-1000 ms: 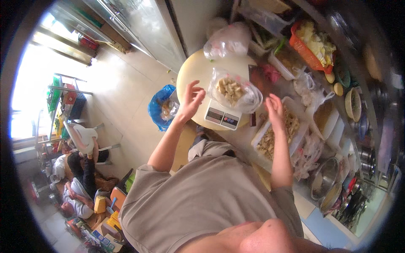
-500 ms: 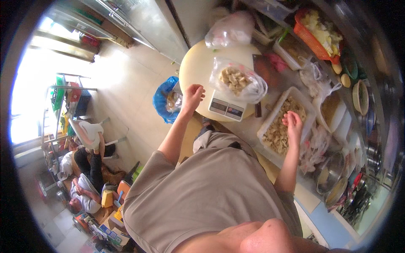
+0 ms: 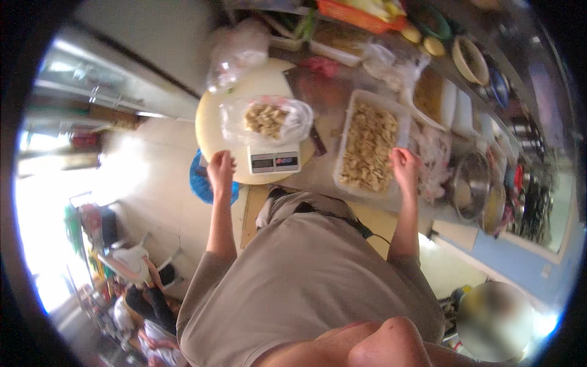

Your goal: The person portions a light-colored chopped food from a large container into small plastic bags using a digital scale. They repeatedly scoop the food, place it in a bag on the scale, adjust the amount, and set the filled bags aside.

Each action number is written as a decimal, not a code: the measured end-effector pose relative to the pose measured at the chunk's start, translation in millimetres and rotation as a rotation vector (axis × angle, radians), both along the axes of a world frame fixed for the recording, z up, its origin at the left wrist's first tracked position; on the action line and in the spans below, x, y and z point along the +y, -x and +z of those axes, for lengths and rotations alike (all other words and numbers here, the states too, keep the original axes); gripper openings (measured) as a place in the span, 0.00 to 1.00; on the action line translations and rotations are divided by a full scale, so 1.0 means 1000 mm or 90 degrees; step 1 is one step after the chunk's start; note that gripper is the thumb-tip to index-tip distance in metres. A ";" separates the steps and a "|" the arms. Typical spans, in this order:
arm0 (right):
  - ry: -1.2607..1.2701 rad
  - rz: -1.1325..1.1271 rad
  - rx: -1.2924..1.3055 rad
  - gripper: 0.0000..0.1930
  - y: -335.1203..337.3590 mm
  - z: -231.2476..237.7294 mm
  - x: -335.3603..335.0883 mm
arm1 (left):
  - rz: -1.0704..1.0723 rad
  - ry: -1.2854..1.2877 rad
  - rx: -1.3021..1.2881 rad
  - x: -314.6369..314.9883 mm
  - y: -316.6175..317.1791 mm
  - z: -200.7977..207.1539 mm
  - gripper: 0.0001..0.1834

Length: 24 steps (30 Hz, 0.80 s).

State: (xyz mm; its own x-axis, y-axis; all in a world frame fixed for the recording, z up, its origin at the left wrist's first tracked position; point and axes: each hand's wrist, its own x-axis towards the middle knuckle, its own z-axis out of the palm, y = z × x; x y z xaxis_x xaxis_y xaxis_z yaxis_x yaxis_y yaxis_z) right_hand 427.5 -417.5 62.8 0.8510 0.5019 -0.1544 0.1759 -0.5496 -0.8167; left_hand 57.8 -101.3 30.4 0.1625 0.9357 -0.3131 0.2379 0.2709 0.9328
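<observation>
No legible text, scale (image 3: pixel 273 160) (print blurred)

Shiny plastic, matt cloth

Clear, crinkled plastic is seen in the bag (image 3: pixel 298 124), its folds marked by glossy highlights. The scale (image 3: pixel 274 160) is cased in smooth white plastic. A matt face is shown by the round board (image 3: pixel 273 72). Translucent plastic is used for the tub (image 3: pixel 403 121), and rough surfaces are shown by the chopped pieces (image 3: pixel 369 147). Shiny metal is seen in the bowl (image 3: pixel 474 188), matt cloth in the shirt (image 3: pixel 306 269).
</observation>
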 end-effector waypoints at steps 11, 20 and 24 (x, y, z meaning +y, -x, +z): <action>0.149 -0.108 -0.199 0.09 0.006 -0.020 -0.050 | -0.210 -0.216 0.127 -0.041 -0.012 -0.003 0.11; 0.267 -0.267 -0.578 0.15 -0.077 -0.043 -0.103 | -0.301 -0.295 0.183 -0.061 -0.032 0.006 0.15; 0.442 -0.220 -0.376 0.20 -0.123 -0.044 -0.103 | -0.344 -0.354 0.197 -0.069 -0.049 0.011 0.15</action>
State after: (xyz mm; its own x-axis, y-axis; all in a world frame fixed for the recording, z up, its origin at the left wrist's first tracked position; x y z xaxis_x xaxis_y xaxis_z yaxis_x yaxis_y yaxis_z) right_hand 550.6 -520.9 18.5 0.9696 0.1683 0.1779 0.1916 -0.9737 -0.1231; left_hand 106.6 -170.5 41.6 0.6161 0.7848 0.0667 0.4708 -0.4348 0.7677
